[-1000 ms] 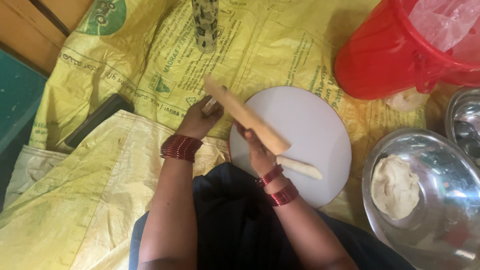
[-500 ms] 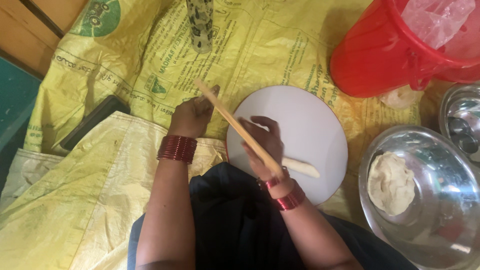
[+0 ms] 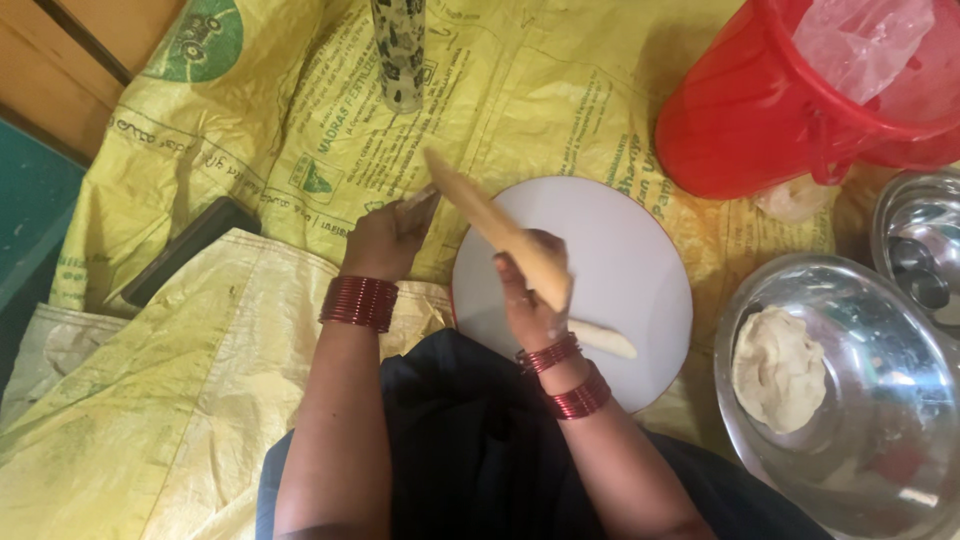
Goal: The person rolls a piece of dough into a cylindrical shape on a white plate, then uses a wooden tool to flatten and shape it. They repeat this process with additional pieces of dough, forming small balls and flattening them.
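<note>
Both hands grip the wooden rolling pin (image 3: 500,232) — left hand (image 3: 385,240) and right hand (image 3: 525,290) at opposite ends — tilted above the round white board (image 3: 620,260).

Head-worn view, straight down, close.

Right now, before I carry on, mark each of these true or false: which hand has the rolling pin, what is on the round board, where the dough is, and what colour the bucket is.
1. The right hand grips the wooden rolling pin. True.
2. The round white board has a flattened dough disc on it. False: its surface shows bare.
3. A lump of dough lies in the steel bowl on the right. True.
4. The bucket is blue. False: it is red.
5. The left hand rests on the board. False: it is beside the board, over the yellow sack.
</note>
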